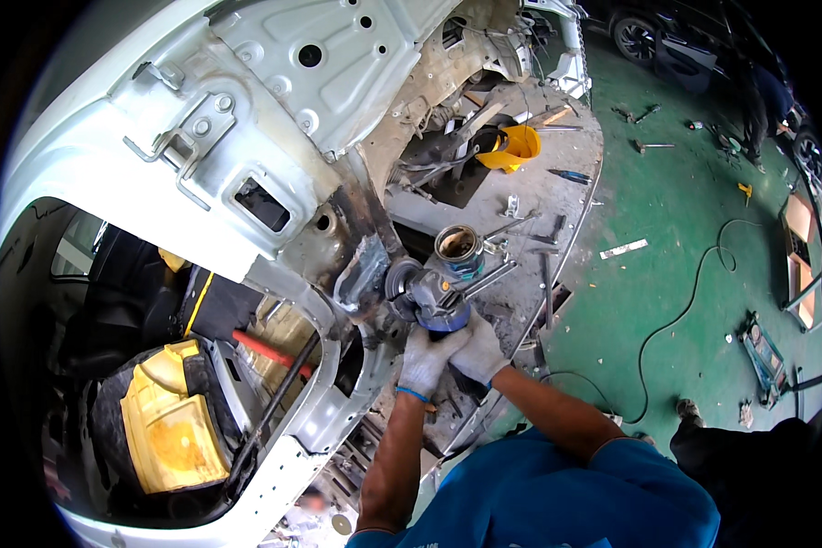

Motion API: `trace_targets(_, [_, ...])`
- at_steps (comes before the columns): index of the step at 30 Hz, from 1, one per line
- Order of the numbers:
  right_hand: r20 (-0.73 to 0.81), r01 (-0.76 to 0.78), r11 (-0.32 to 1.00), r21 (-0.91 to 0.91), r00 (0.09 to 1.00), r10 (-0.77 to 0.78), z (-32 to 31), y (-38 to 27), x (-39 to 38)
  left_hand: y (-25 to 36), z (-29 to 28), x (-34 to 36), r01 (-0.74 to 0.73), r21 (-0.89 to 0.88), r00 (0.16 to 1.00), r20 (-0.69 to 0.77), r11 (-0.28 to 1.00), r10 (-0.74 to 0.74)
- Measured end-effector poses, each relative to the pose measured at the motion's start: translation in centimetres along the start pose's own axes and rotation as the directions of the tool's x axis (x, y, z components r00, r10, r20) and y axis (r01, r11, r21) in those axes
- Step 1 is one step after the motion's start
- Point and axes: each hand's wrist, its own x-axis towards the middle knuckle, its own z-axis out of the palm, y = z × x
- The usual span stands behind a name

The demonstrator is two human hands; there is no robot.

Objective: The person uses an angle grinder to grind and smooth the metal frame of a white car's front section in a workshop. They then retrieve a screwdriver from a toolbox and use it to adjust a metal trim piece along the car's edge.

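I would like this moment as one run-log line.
left hand: holding angle grinder; right hand: holding angle grinder; disc: beside grey patch, contact unclear; nearby: open can

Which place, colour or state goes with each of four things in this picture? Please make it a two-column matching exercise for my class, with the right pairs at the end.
Things
1. Grinder
2. Tin
3. Cable
4. Shirt

Places, colours, states
A. Winding across the green floor
B. Blue, at the lower edge of the picture
C. Open at the top
D. Held in gloved hands

Right pairs: 1-D, 2-C, 3-A, 4-B
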Motion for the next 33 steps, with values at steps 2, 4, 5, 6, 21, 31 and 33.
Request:
trace_targets(2, [-0.014, -0.02, 1.0, -0.02, 1.0, 0.019, 0.3, -1.0, -0.1, 1.1, -0.6, -0.4, -0.011, 0.035, 1.0, 0.005, 0.999, 0.011])
trace_targets(4, [0.008, -0.085, 0.993, -0.077, 0.996, 0.086, 0.2, -2.1, 0.0, 1.0, -1.1, -0.2, -0.021, 0.061, 1.0, 0.008, 0.998, 0.02])
trace_targets(5, [0.001, -0.033, 0.997, -0.072, 0.999, 0.034, 0.4, -1.8, 0.1, 0.9, -1.3, -0.3, -0.028, 0.074, 1.0, 0.005, 0.997, 0.027])
trace_targets(6, [0.002, -0.038, 0.996, -0.08, 0.999, 0.039, 0.6, -1.6, -0.1, 0.8, -1.6, -0.4, -0.035, 0.087, 0.999, 0.001, 0.996, 0.035])
trace_targets(21, [-0.021, -0.031, 0.999, 0.039, 0.999, 0.031, 2.9, -1.2, -1.4, 1.5, -3.1, -1.4, -0.061, 0.117, 0.998, 0.035, 0.991, 0.057])
trace_targets(31, [-0.014, 0.042, 0.982, 0.187, 0.999, -0.04, 4.7, 1.3, -1.1, 1.9, -3.3, -1.4, -0.083, 0.166, 0.996, 0.031, 0.983, 0.079])
trace_targets(33, [0.021, 0.044, 0.981, 0.191, 0.999, -0.049, 4.9, 1.0, -1.0, 2.2, -3.4, -1.6, -0.072, 0.199, 0.997, 0.011, 0.977, 0.071])
